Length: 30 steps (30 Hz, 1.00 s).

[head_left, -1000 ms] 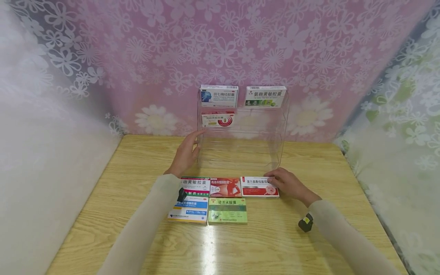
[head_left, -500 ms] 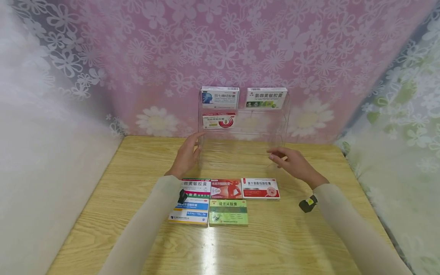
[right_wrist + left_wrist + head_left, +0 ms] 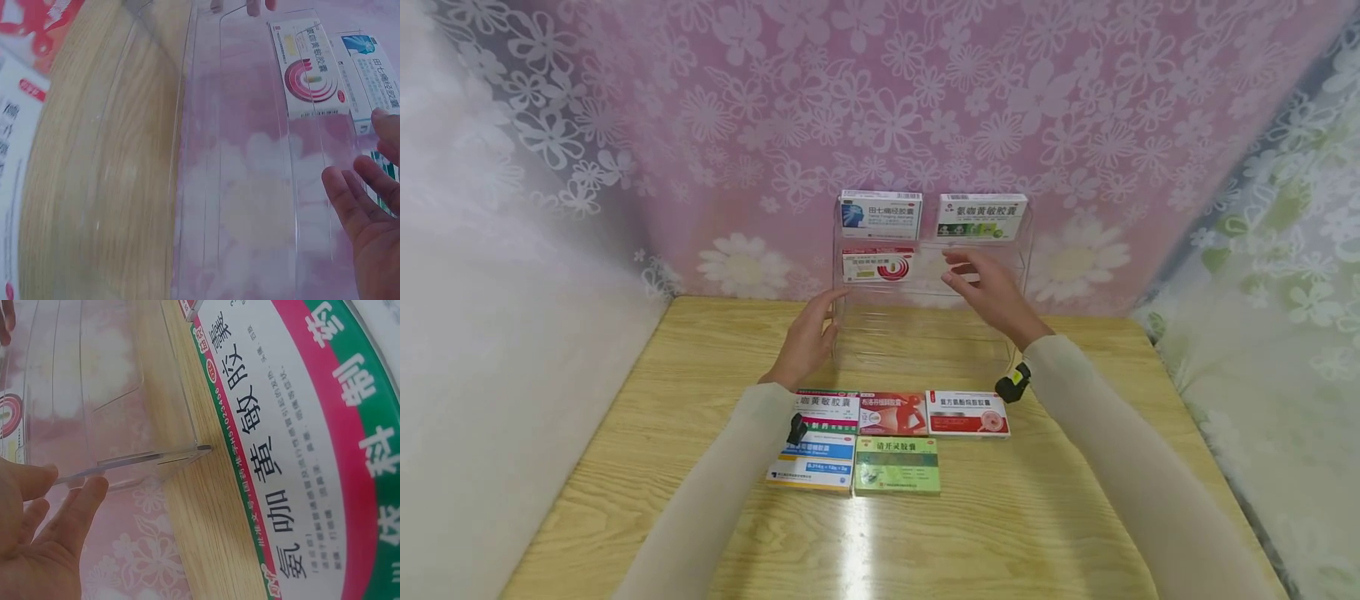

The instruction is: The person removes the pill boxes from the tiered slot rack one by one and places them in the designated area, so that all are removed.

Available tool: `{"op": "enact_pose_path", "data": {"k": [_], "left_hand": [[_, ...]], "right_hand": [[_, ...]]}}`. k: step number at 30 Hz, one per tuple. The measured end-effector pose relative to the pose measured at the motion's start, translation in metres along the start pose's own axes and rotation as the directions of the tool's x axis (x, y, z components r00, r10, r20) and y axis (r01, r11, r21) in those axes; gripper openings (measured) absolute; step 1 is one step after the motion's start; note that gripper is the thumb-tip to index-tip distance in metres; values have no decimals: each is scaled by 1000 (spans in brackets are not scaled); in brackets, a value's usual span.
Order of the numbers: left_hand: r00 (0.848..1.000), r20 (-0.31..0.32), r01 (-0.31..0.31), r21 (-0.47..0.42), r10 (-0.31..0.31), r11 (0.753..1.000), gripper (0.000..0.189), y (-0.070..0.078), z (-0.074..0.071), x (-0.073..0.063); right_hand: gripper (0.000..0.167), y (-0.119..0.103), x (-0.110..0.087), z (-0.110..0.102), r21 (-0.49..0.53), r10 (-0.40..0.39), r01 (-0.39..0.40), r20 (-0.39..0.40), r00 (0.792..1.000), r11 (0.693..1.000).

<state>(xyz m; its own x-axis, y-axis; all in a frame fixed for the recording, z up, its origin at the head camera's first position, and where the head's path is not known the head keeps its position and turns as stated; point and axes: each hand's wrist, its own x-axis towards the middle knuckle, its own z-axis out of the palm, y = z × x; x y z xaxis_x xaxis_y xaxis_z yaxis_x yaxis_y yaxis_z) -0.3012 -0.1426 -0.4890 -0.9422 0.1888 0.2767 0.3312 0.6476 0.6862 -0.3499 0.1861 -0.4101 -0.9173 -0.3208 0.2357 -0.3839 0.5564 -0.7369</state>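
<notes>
A clear, tiered plastic rack [image 3: 927,292] stands near the wooden table [image 3: 1000,517]'s back edge, long axis parallel, front turned away from it. Left hand [image 3: 807,340] pinches its left side; right hand [image 3: 988,292], fingers relaxed, holds nothing.

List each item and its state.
Clear rack: upright, partly filled
Left hand: gripping rack's left side
Right hand: holding nothing
Tianqi Tongjing box: propped, top left
Green-white capsule box: propped, top right
Red-ring capsule box: propped, second tier
Pink-green capsule box: flat, partly hidden
Ibuprofen box: lying flat
Red-white capsule box: lying flat
Glucosamine box: flat, partly hidden
Qingkailing box: lying flat
</notes>
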Motion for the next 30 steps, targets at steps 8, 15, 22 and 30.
{"op": "enact_pose_path", "data": {"k": [8,15,22,30], "left_hand": [[1000,3,-7,-3,7,1000,62,1,-1,1],[1000,1,-6,12,6,1000,64,0,-1,0],[1000,4,-10,20,10,1000,60,2,1,1],[1000,-3,-19,36,19,999,61,-2,0,1]], "right_hand": [[56,-11,30,27,6,-11,11,-13,1000,1000],[53,-19,39,44,17,-38,38,-1,999,999],[38,-21,40,52,-13,-33,33,-44,998,999],[30,-30,38,44,7,-61,62,-137,989,998]]}}
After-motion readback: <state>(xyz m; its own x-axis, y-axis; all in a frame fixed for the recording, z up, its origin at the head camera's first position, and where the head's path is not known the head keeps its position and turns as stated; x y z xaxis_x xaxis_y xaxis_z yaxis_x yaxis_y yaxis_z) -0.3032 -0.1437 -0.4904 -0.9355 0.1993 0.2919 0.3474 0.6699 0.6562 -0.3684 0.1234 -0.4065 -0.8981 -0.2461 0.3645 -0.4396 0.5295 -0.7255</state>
